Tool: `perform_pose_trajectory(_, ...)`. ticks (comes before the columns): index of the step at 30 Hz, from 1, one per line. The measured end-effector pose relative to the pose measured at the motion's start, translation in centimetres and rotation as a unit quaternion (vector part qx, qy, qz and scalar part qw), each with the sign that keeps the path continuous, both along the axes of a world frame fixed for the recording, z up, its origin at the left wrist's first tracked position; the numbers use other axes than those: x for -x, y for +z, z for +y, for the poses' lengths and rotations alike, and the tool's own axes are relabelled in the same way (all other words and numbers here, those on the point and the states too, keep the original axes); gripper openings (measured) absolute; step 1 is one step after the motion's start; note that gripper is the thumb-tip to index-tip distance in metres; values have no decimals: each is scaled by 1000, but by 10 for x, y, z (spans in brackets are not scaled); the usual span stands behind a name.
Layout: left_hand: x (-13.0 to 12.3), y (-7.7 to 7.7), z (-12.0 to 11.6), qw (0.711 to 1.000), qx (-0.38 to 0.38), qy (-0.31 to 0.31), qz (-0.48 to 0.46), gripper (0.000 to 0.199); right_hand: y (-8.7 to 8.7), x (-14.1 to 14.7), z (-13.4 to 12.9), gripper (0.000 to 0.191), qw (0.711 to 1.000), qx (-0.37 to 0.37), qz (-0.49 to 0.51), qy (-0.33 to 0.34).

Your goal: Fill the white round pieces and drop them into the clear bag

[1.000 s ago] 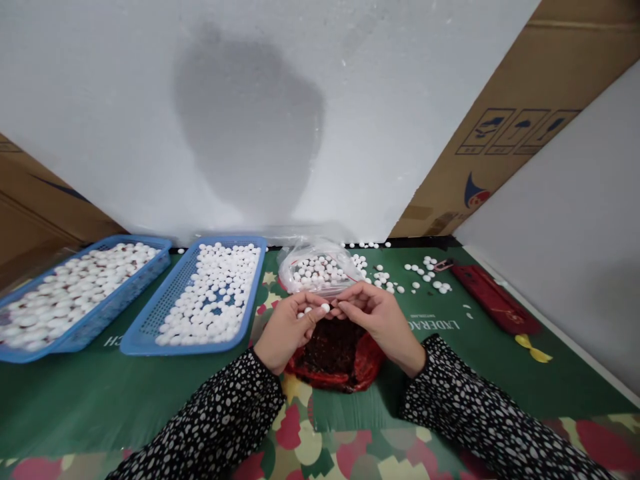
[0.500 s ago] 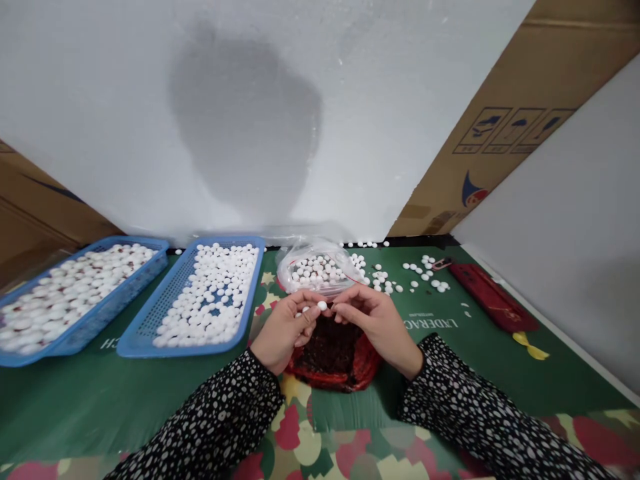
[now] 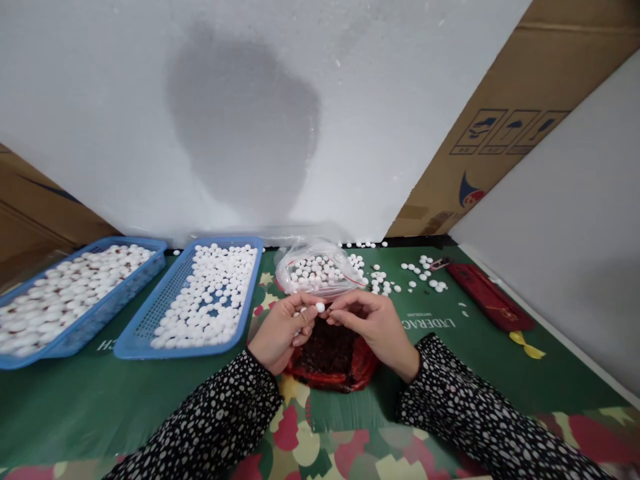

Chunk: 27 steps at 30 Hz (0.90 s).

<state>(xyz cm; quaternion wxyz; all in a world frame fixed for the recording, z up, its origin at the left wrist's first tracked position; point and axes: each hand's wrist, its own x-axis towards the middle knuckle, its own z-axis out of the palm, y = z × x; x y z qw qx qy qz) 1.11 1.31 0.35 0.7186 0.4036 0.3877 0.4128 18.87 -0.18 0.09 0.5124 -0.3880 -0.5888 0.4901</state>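
Pinched at the fingertips of my left hand (image 3: 277,333) is a small white ball (image 3: 320,307). Another white ball partly shows between the fingers of that hand. My right hand (image 3: 377,327) has thumb and forefinger closed together just right of the ball; anything between them is too small to make out. Below both hands lies a red plastic bag (image 3: 325,383), its mouth spread around a dark brown, crumbly mass (image 3: 327,352). Just beyond the hands rests a clear plastic bag (image 3: 286,270) with many white balls in it.
Two blue baskets stand on the left: a nearer-middle one (image 3: 140,327) with white balls and a far-left one (image 3: 145,280) with balls marked brown. Loose white balls (image 3: 383,283) lie behind my right hand. A dark red pouch (image 3: 487,297) with a yellow ribbon (image 3: 526,345) lies right.
Both hands stay together over the red bag. The fingers and the ball shift only slightly, and the whole view moves a little to the left.
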Motion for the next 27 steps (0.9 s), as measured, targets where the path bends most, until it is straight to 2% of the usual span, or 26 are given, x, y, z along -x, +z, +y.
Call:
perform_pose_trajectory(3, 0, 0, -1, 1000, -3, -1, 4, 32, 0, -1, 2, 3, 995, -80, -54, -27)
perform_pose_trajectory(5, 0, 0, -1, 1000, -4, 1, 6, 32, -1, -1, 2, 4, 993, -95, -65, -23)
perform_pose_trajectory(13, 0, -1, -1, 998, -20, 11, 62, 33, -3, 2, -1, 7, 993, -82, -85, -28)
perform_pose_trajectory(18, 1, -1, -3, 995, -37, 4, 89, 32, -9, 2, -2, 14, 996, -45, -69, -46)
perform_pose_trajectory(21, 0, 1, -4, 993, -45, 8, 104, 34, -8, 3, -1, 14, 996, -49, -60, -40)
perform_pose_trajectory(24, -1, 2, -4, 992, -46, 16, 113, 36, -5, 2, 1, 14, 991, -98, -92, -22)
perform_pose_trajectory(27, -1, 1, -4, 992, -40, 17, 115, 39, -2, 0, 2, 22, 973, -175, -149, 4)
